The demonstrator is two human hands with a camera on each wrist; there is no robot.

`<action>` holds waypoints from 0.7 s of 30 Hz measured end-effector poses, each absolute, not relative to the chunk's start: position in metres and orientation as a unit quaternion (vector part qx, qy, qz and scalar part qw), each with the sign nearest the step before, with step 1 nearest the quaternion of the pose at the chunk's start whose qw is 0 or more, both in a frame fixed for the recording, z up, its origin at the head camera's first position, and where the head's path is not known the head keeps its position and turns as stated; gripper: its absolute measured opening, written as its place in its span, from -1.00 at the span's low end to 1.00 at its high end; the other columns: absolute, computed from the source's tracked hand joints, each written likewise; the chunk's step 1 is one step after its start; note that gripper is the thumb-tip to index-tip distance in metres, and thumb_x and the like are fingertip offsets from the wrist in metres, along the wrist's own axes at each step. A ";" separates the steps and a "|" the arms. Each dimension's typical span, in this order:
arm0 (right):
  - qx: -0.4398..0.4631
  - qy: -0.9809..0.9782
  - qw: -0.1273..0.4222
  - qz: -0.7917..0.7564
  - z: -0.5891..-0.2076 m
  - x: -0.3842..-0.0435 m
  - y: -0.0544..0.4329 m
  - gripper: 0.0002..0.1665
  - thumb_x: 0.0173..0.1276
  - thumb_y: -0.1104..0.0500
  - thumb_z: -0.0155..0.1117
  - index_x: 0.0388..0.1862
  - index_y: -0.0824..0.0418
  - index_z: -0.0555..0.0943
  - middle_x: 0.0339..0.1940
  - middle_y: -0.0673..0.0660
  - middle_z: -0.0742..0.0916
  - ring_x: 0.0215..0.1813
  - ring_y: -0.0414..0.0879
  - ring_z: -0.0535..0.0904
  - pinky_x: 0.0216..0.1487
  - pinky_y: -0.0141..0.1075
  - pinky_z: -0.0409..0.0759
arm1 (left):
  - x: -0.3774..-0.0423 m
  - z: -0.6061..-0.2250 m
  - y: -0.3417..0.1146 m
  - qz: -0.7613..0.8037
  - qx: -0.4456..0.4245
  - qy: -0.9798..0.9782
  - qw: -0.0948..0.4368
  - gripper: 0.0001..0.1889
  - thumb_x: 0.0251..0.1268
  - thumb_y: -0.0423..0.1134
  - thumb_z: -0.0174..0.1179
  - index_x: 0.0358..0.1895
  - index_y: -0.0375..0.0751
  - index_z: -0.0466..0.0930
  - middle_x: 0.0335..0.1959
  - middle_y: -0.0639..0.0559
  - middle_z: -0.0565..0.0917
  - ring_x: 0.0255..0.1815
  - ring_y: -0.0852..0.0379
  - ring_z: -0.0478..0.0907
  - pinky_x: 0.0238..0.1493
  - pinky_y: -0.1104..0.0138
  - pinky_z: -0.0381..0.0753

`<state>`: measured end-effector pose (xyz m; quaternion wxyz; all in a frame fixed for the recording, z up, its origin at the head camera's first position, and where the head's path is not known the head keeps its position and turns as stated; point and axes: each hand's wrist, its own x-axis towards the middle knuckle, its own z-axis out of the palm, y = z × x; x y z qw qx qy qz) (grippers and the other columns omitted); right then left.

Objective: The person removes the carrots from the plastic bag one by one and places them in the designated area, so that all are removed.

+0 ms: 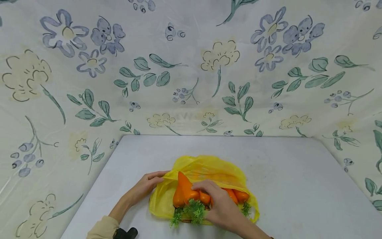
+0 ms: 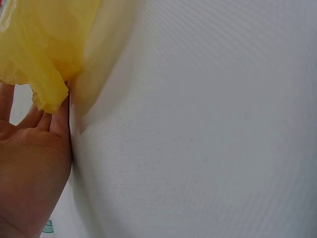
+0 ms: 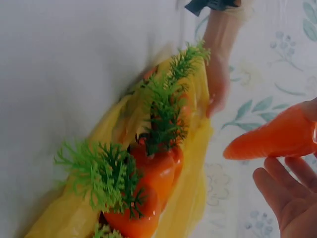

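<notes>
A yellow plastic bag (image 1: pixel 206 162) lies on its side with its mouth toward me. Several orange carrots (image 1: pixel 242 196) with feathery green tops (image 3: pixel 96 173) sit in the mouth, partly covered by the film. My left hand (image 1: pixel 145 186) holds the bag's left edge between thumb and fingers; in the left wrist view that hand (image 2: pixel 34 158) has a fold of film over its fingers. My right hand (image 1: pixel 222 205) reaches over the mouth and grips a carrot (image 3: pixel 277 134) between thumb and fingers, its tip pointing away from the palm. Some right fingers are hidden in the head view.
The bag rests on a white table (image 1: pixel 298 186) with its far edge behind it. A flower-patterned sheet (image 1: pixel 191 99) rises around the back and sides. A black device (image 1: pixel 125 233) sits at the left wrist, by a beige sleeve (image 1: pixel 102 228).
</notes>
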<state>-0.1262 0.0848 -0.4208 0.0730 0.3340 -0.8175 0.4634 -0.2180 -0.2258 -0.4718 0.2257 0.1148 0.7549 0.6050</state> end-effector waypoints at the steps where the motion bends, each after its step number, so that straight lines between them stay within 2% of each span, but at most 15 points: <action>1: 0.330 -0.813 0.074 0.473 -0.420 -0.127 0.087 -0.20 -0.01 0.48 0.50 0.18 -0.07 0.50 0.16 -0.12 0.60 0.16 -0.15 0.57 0.16 -0.18 0.62 | -0.218 -0.472 -0.226 0.605 0.114 0.755 0.226 -0.49 0.52 -0.11 0.00 0.42 -0.26 0.38 0.46 -0.19 0.35 0.52 -0.16 0.14 0.53 -0.07 0.01; 4: 0.317 -0.802 0.065 0.503 -0.420 -0.129 0.093 -0.03 -0.17 0.71 0.29 0.20 -0.03 0.49 0.19 -0.07 0.59 0.21 -0.06 0.56 0.15 -0.14 0.62 | -0.219 -0.472 -0.226 0.603 0.112 0.756 0.227 -0.49 0.52 -0.10 -0.01 0.42 -0.26 0.38 0.46 -0.19 0.36 0.52 -0.16 0.15 0.53 -0.08 0.01; 7: 0.306 -0.790 0.054 0.529 -0.420 -0.131 0.099 0.11 -0.35 0.80 0.05 0.22 0.02 0.47 0.21 0.00 0.58 0.26 0.05 0.55 0.11 -0.17 0.64 | -0.219 -0.472 -0.225 0.601 0.112 0.758 0.228 -0.48 0.52 -0.10 -0.01 0.42 -0.27 0.37 0.46 -0.20 0.35 0.52 -0.18 0.14 0.53 -0.08 -0.01; 11: 0.293 -0.787 0.072 0.538 -0.421 -0.135 0.104 -0.06 -0.10 0.74 0.27 0.23 0.05 0.46 0.21 0.03 0.58 0.28 0.07 0.54 0.13 -0.23 0.62 | -0.219 -0.472 -0.225 0.601 0.108 0.759 0.226 -0.48 0.51 -0.11 0.00 0.42 -0.28 0.37 0.45 -0.21 0.36 0.53 -0.19 0.13 0.53 -0.09 -0.01; 14: 0.274 -0.784 0.090 0.549 -0.421 -0.138 0.107 -0.14 -0.04 0.60 0.46 0.21 0.05 0.48 0.20 0.02 0.59 0.26 0.02 0.55 0.18 -0.26 0.59 | -0.219 -0.472 -0.224 0.603 0.107 0.758 0.224 -0.48 0.51 -0.11 0.01 0.41 -0.29 0.38 0.45 -0.21 0.36 0.53 -0.19 0.12 0.53 -0.08 -0.01; 21: 0.255 -0.782 0.140 0.551 -0.423 -0.142 0.116 -0.24 0.01 0.55 0.47 0.19 0.11 0.50 0.14 0.06 0.61 0.18 0.02 0.60 0.12 -0.25 0.63 | -0.217 -0.472 -0.224 0.609 0.106 0.754 0.222 -0.49 0.50 -0.12 0.02 0.41 -0.28 0.39 0.46 -0.23 0.34 0.54 -0.22 0.08 0.54 -0.11 -0.06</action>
